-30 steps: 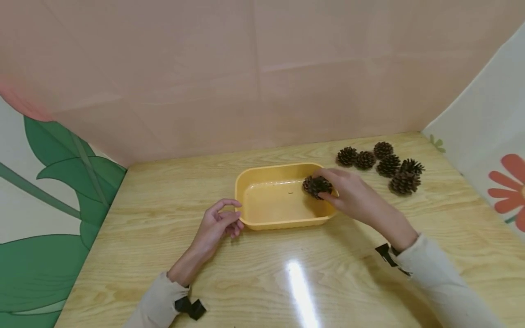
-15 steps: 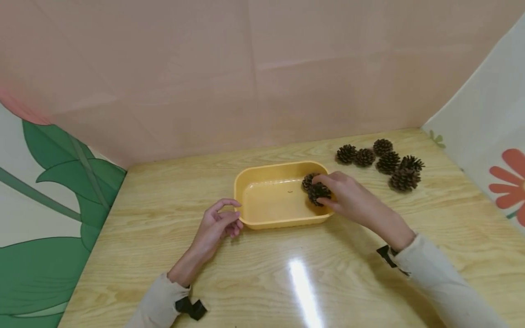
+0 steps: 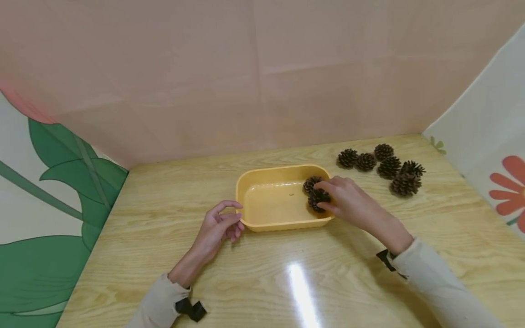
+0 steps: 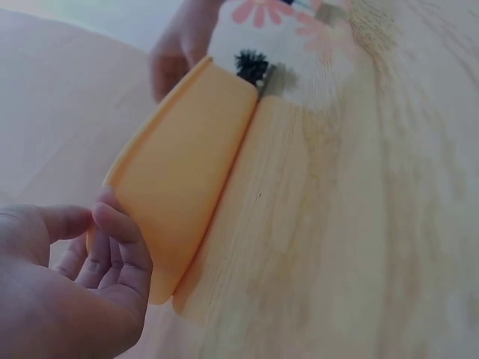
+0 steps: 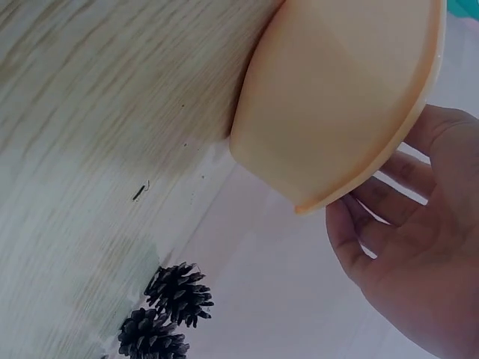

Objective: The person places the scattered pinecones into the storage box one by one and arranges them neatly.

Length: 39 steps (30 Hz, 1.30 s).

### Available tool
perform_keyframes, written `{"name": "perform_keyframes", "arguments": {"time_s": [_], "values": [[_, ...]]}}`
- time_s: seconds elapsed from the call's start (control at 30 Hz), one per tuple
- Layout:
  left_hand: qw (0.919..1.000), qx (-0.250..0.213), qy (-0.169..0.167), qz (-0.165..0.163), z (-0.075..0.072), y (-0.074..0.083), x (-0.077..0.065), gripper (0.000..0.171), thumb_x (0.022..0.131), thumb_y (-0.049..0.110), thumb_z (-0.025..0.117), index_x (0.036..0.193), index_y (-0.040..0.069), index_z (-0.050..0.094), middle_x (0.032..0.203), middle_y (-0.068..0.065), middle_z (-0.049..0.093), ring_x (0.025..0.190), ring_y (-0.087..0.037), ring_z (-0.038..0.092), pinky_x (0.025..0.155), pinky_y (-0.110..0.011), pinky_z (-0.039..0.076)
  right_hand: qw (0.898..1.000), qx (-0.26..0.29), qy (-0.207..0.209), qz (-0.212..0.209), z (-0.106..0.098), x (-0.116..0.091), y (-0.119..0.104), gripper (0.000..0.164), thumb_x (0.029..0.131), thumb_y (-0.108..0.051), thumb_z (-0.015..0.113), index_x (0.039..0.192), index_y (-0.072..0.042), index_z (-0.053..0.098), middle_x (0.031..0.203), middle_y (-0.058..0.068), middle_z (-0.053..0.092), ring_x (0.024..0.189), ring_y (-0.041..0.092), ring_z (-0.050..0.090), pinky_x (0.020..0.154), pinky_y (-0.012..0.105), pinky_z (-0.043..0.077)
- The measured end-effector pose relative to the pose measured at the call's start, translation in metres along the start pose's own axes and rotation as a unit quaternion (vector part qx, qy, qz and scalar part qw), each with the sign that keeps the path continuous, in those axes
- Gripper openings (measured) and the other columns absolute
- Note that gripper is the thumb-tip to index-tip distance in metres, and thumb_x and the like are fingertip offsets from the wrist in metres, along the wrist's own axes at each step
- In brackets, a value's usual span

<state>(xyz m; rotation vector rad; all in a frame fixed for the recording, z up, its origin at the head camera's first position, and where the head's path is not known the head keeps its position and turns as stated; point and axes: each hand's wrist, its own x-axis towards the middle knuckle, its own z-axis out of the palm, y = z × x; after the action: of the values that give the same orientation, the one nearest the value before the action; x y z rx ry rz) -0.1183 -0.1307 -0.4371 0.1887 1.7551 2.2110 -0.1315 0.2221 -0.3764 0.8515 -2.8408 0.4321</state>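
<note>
A yellow plastic tub (image 3: 270, 204) sits on the wooden table. At its left end my left hand (image 3: 216, 227) pinches the rim between thumb and fingers, as the left wrist view also shows. My right hand (image 3: 352, 202) reaches over the tub's right end and grips a brown pine cone (image 3: 318, 202) low inside it. Just behind that cone, another pine cone (image 3: 311, 183) lies in the tub. In the right wrist view, the tub's wall (image 5: 337, 97) hides the fingertips and the held cone.
Several pine cones (image 3: 388, 167) lie in a loose group at the table's back right. A pink sheet (image 3: 197, 91) hangs behind the table (image 3: 176, 191). Printed panels with leaves (image 3: 41, 273) and a red flower (image 3: 512, 189) flank it.
My right hand has shifted slightly toward the tub's near side with its pine cone, so the cone behind now shows. The left hand has stayed at the rim.
</note>
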Motion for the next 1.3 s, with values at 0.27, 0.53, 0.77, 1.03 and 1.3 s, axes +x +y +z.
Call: {"name": "perform_keyframes", "arguments": {"time_s": [0.27,0.53,0.77,1.03,1.3], "values": [[1.0000,-0.001,-0.001,-0.003,0.000,0.000,0.000,0.036,0.098,0.011,0.064,0.127,-0.005,0.050,0.073,-0.006,0.069,0.057,-0.014,0.060,0.048,-0.023,0.046,1.000,-0.020,-0.017,0.008,0.001,0.000,0.000,0.043,0.085,-0.021,0.080,0.121,0.000,0.066,0.115,0.018,0.069,0.106,0.038,0.062,0.099,0.060,0.042],[1.0000,-0.001,-0.004,-0.002,0.000,0.000,0.000,0.035,0.097,0.012,0.064,0.127,-0.003,0.051,0.073,-0.007,0.069,0.057,-0.014,0.059,0.047,-0.024,0.046,0.999,-0.025,-0.025,0.004,-0.001,-0.001,0.001,0.045,0.086,-0.024,0.080,0.121,0.000,0.066,0.113,0.017,0.069,0.101,0.036,0.063,0.095,0.059,0.044],[1.0000,0.000,-0.002,-0.002,-0.002,-0.001,0.001,0.037,0.097,0.012,0.065,0.127,-0.005,0.051,0.073,-0.007,0.069,0.057,-0.014,0.059,0.046,-0.024,0.046,1.000,-0.012,-0.022,0.000,-0.003,-0.001,0.000,0.044,0.087,-0.026,0.079,0.122,-0.001,0.066,0.110,0.015,0.070,0.092,0.030,0.064,0.089,0.054,0.049],[1.0000,0.000,-0.001,-0.004,-0.001,0.000,0.000,0.034,0.098,0.013,0.064,0.126,-0.002,0.052,0.073,-0.007,0.068,0.056,-0.014,0.059,0.046,-0.024,0.046,1.000,0.018,-0.013,0.006,-0.008,-0.002,-0.003,0.042,0.090,-0.025,0.077,0.122,-0.002,0.065,0.106,0.017,0.067,0.074,0.018,0.060,0.066,0.034,0.053],[1.0000,-0.003,-0.002,-0.004,-0.001,0.000,0.000,0.036,0.098,0.012,0.064,0.127,-0.004,0.051,0.073,-0.007,0.068,0.056,-0.014,0.059,0.046,-0.024,0.045,0.999,0.028,-0.009,0.016,-0.013,-0.004,-0.006,0.040,0.091,-0.026,0.075,0.123,-0.003,0.065,0.114,0.019,0.065,0.088,0.029,0.064,0.071,0.041,0.056]]}}
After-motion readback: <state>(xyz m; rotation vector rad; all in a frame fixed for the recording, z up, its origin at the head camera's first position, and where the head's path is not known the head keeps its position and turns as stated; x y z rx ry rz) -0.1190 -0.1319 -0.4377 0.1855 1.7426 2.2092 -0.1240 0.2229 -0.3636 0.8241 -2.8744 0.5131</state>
